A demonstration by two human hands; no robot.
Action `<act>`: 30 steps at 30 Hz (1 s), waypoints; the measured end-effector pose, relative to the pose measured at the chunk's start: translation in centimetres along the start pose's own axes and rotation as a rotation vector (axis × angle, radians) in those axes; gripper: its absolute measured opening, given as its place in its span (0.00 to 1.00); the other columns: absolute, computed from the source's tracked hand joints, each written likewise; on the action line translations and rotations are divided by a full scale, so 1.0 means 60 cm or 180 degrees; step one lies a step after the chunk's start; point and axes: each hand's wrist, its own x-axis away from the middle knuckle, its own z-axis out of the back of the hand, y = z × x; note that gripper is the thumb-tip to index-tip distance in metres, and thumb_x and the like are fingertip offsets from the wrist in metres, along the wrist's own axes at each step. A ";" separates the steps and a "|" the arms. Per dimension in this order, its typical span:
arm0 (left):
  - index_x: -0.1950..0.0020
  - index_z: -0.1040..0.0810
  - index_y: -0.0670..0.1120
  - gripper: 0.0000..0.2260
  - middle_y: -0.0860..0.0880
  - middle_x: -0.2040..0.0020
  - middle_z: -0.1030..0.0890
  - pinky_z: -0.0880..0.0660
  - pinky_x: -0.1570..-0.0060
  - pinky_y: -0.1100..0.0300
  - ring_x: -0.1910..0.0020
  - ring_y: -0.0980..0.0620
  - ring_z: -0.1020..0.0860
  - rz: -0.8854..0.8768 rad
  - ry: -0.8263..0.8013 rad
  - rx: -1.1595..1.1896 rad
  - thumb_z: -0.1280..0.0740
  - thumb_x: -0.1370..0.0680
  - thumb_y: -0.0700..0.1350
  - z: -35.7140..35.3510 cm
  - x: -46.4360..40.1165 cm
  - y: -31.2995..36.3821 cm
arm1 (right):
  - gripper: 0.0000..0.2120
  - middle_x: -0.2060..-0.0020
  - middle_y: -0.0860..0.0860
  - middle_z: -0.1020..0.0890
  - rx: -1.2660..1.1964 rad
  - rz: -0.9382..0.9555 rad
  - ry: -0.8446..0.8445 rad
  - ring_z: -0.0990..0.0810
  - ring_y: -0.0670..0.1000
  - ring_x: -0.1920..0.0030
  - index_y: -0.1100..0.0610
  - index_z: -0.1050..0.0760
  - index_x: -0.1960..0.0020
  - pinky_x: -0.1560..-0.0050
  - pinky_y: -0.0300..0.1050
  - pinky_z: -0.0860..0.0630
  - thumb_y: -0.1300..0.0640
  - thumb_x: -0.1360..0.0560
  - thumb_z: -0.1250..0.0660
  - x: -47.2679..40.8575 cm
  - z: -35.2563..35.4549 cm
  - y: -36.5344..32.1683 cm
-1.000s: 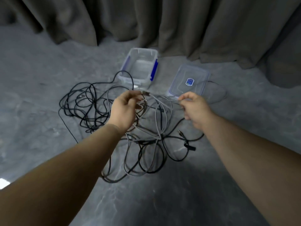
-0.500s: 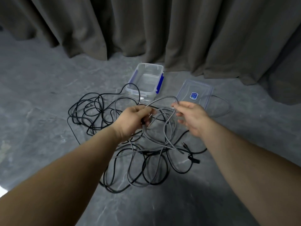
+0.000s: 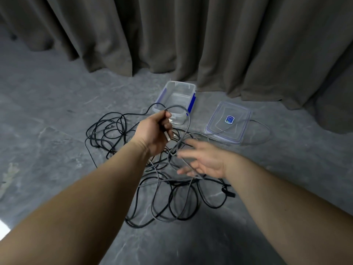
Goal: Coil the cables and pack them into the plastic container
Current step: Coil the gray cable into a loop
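Note:
A tangle of black and grey cables (image 3: 172, 196) lies on the grey floor in front of me. My left hand (image 3: 154, 134) grips one end of a grey braided cable (image 3: 188, 121), its plug pointing down from my fist. The cable arcs up over my fist and drops down to my right hand (image 3: 202, 161), which is blurred, fingers spread, with the cable running across its palm. The clear plastic container (image 3: 177, 88) with blue side clips stands open behind the tangle. Its clear lid (image 3: 229, 121) lies flat to the right.
Brown-grey curtains (image 3: 191, 39) hang along the back, reaching the floor just behind the container. A thin grey cable (image 3: 265, 129) loops over and around the lid. More black cable loops (image 3: 107, 131) spread to the left.
My left hand has lifted the grey cable end higher and turned it into a fist grip. My right hand let go of the pinch, dropped lower and opened, sliding along the cable.

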 end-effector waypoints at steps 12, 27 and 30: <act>0.56 0.23 0.44 0.13 0.52 0.71 0.35 0.37 0.67 0.62 0.70 0.56 0.35 -0.0050 0.0096 -0.0767 0.45 0.18 0.43 0.022 -0.007 -0.005 | 0.06 0.55 0.43 0.18 0.3337 0.1455 0.0653 0.21 0.45 0.52 0.49 0.19 0.49 0.47 0.41 0.26 0.56 0.24 0.32 0.040 0.027 -0.062; 0.61 0.27 0.44 0.18 0.54 0.76 0.42 0.32 0.74 0.65 0.82 0.58 0.43 0.0642 -0.0759 -0.0058 0.48 0.17 0.49 -0.016 0.021 -0.003 | 0.06 0.62 0.47 0.17 0.0056 0.1875 0.1868 0.19 0.46 0.59 0.49 0.20 0.58 0.55 0.45 0.21 0.57 0.25 0.31 -0.015 0.028 -0.054; 0.63 0.27 0.45 0.18 0.55 0.76 0.41 0.32 0.74 0.65 0.82 0.59 0.42 0.0640 -0.0696 0.0266 0.47 0.18 0.50 -0.011 0.020 -0.001 | 0.07 0.61 0.52 0.17 -0.0134 0.1791 0.1601 0.19 0.50 0.67 0.49 0.21 0.55 0.65 0.42 0.21 0.58 0.21 0.36 -0.018 0.019 -0.052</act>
